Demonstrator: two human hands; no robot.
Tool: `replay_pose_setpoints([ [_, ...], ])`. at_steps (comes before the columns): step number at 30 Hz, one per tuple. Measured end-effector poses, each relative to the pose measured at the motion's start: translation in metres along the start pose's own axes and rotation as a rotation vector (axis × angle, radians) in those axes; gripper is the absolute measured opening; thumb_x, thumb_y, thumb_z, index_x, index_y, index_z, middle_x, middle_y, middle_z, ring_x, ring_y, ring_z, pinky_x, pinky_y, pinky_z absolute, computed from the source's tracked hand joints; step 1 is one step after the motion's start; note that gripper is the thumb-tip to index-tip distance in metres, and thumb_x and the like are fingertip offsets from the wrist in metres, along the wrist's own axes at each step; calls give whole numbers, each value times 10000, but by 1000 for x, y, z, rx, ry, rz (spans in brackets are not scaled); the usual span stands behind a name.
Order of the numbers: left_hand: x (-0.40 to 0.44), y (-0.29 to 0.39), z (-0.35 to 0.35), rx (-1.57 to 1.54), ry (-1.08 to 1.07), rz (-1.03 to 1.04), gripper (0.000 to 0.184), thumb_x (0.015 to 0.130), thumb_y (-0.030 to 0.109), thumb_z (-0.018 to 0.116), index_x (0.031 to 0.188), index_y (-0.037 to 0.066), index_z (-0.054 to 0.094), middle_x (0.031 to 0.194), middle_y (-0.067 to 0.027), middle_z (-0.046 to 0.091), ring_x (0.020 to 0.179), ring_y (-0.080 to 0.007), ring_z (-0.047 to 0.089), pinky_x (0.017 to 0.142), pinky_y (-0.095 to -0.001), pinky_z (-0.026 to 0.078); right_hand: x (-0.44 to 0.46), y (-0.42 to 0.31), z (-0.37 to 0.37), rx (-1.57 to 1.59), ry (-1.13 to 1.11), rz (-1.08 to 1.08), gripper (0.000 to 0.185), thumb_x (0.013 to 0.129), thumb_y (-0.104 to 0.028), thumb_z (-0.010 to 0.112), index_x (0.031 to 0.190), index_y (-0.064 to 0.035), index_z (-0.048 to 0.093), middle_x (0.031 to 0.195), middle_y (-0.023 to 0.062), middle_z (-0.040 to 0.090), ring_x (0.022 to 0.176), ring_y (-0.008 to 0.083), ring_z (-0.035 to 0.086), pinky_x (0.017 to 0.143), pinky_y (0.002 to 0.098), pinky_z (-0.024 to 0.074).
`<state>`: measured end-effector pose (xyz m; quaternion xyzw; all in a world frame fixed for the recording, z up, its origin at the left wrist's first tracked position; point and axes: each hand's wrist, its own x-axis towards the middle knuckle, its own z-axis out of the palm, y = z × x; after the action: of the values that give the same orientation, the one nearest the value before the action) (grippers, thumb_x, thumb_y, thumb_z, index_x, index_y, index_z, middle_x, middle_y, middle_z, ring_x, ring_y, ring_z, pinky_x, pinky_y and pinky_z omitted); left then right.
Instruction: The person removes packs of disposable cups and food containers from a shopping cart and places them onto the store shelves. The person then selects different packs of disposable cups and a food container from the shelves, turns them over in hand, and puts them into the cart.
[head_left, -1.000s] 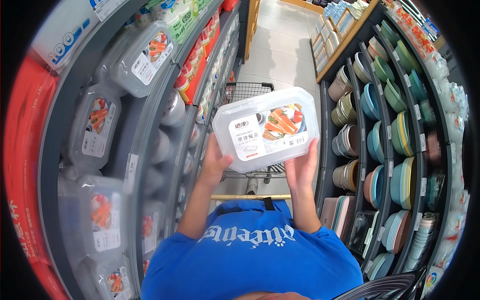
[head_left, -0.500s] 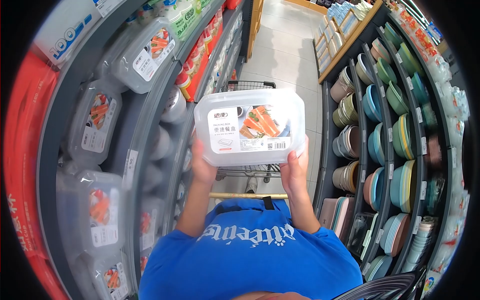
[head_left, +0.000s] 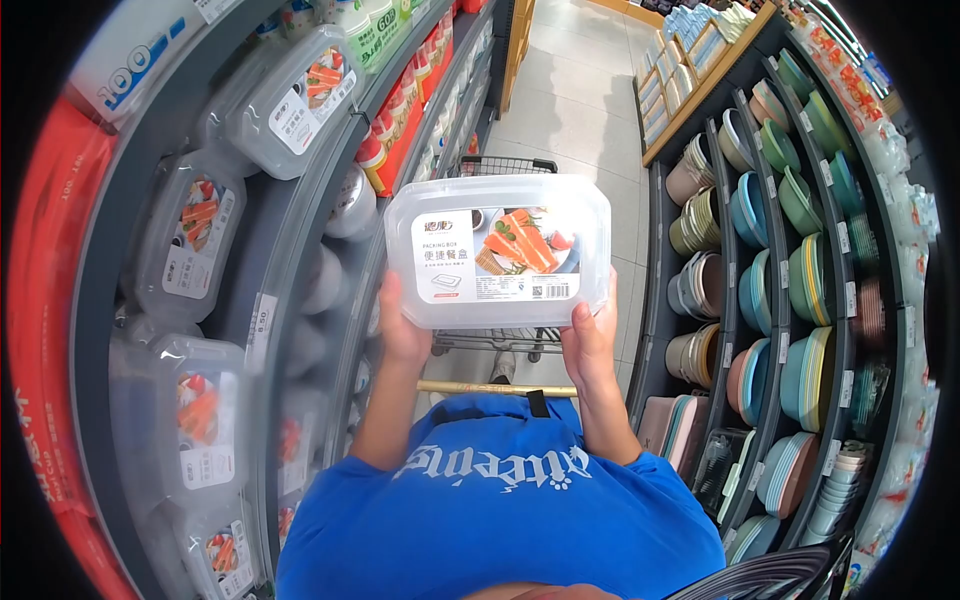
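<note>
A translucent plastic food container [head_left: 500, 315] with a lid and a printed paper label is held up in front of my chest, its label facing me. My left hand [head_left: 402, 325] grips its lower left corner. On the opposite side, my right hand [head_left: 592, 340] grips the lower right corner, the thumb lying on the front edge. The fingers behind the container are hidden. Beyond and below it stands a wire shopping cart [head_left: 505, 165], mostly covered by the container, with its yellow handle bar [head_left: 470, 388] close to my body.
Similar lidded containers [head_left: 190, 235] fill the left shelf, beside red and yellow packages [head_left: 385, 150] farther along. The right shelves hold stacked bowls [head_left: 805, 375] and round bins [head_left: 693, 355]. A tiled aisle floor [head_left: 575, 90] runs ahead between them, past a wooden display rack [head_left: 690, 75].
The container stays in both hands and has shifted very slightly left. The shelves' position in view has changed a little as the camera moved.
</note>
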<state>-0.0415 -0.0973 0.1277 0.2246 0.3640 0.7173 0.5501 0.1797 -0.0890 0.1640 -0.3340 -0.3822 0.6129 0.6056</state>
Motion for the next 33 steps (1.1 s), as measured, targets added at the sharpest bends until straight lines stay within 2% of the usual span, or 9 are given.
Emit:
replay_pose_setpoints([
  [7,2,8,-10,114,-116,47,715,1026,465,508,1518,-24,333,1493,-168,484,1357,-272,495,1121,-424,407,8,5,-19,-8,-8,-49,1004,822,-464,821,1514,20,277,1458,157,435,1368,245,434,1147,394,337],
  [9,-4,28,-7,133,-245,117,789,983,354,608,1568,-36,249,1556,-165,391,1442,-264,382,1190,-412,286,13,1,-28,-30,-61,-38,949,838,-432,810,1499,43,323,1454,155,455,1351,241,457,1135,388,348],
  [16,-34,97,2,495,-203,540,791,953,338,692,1532,-65,333,1595,-217,340,1493,-315,315,1204,-460,273,71,-8,17,-364,-342,-273,645,890,-51,680,1474,54,427,1438,125,452,1348,248,464,1142,400,337],
  [19,-50,118,-8,646,-35,715,689,963,248,680,1500,-74,394,1593,-226,357,1471,-332,361,1190,-455,307,86,3,69,-342,-389,-341,696,903,27,641,1535,30,352,1526,153,406,1404,270,425,1170,427,322],
  [20,-56,129,-13,792,39,821,605,934,90,682,1468,-72,447,1566,-236,402,1438,-339,422,1162,-424,358,91,4,87,-303,-444,-324,791,913,83,605,1592,8,206,1568,190,370,1423,290,414,1179,444,329],
  [24,-67,153,-27,1083,399,935,647,940,-104,573,1533,-79,317,1495,-213,464,1365,-293,497,1136,-382,384,86,2,164,-251,-512,-357,948,922,90,581,1604,-21,-68,1521,258,391,1378,319,472,1153,427,372],
  [28,-62,171,-21,929,551,994,775,945,-112,541,1600,-6,140,1523,-241,400,1414,-327,437,1145,-405,381,100,23,217,-278,-660,-434,953,926,65,586,1595,-2,-89,1514,281,384,1393,341,445,1175,422,332],
  [31,-59,170,-37,1435,673,1081,765,934,-81,572,1588,-15,182,1587,-278,276,1495,-383,297,1180,-447,318,115,48,247,-300,-735,-446,944,939,15,599,1597,3,-77,1520,306,360,1397,354,434,1168,435,334],
  [33,-59,162,-37,1468,651,981,755,926,-16,603,1579,-15,224,1633,-318,104,1533,-454,139,1216,-488,193,120,66,258,-482,-692,-604,870,921,-40,618,1597,16,74,1534,301,342,1430,411,368,1177,484,281],
])
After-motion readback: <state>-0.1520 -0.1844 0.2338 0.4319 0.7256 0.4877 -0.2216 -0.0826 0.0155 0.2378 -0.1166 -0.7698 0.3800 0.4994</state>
